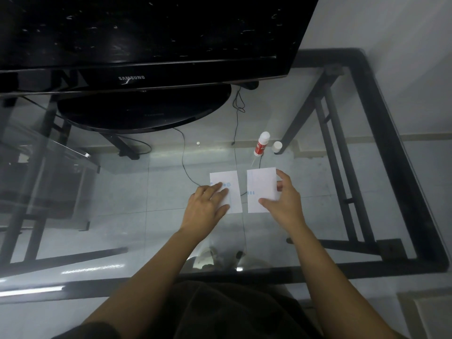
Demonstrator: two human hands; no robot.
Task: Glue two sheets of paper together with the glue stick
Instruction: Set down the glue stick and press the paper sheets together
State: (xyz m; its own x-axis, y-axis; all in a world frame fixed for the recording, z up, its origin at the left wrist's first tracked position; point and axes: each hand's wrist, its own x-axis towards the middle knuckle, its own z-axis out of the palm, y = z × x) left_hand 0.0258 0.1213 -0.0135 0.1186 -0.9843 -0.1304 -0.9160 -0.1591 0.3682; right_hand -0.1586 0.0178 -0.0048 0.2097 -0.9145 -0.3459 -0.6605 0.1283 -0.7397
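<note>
On the glass bench, toward its right edge, two sheets lie side by side, long axes running away from the person: left sheet (pixel 226 189), right sheet (pixel 261 189). Left hand (pixel 208 204) lies flat, grip open, on the left sheet. Right hand (pixel 281 194) loosely pinches the right sheet's edge. Beyond stands the uncapped glue stick (pixel 261 143), leaning, cap (pixel 276 146) beside it. A television (pixel 146 45) sits at the far edge.

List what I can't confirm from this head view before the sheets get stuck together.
- Left sheet, head view: its near left corner lies under the left hand.
- Right sheet: its near right part is covered by the right hand.
- Blue print on both sheets: too small to read.
- Glue on either sheet: cannot tell.
- Glue stick, cap off beside it: label too small and blurred.
</note>
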